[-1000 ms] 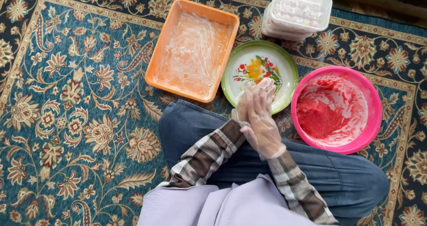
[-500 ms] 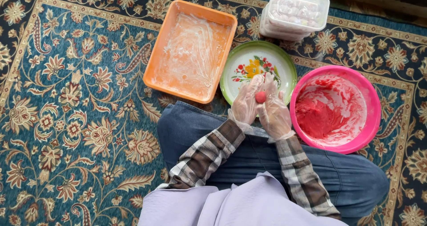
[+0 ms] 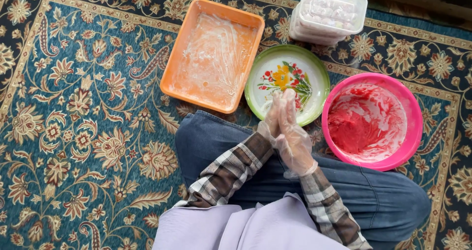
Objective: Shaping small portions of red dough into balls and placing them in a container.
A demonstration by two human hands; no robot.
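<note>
Gloved right hand (image 3: 294,137) flat against left hand (image 3: 273,118), above floral plate (image 3: 314,74).

I have a single view, from the camera worn on the head. It looks almost straight down over my lap onto the patterned carpet (image 3: 83,132), close enough that my knees fill the lower frame. The orange tray (image 3: 172,82) and pink bowl (image 3: 415,127) sit toward the top edge.

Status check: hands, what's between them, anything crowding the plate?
Left hand and right hand gloved, palms pressed together; nothing visible between them. Hands over green plate edge. Pink bowl and orange tray alongside, not blocking.
</note>
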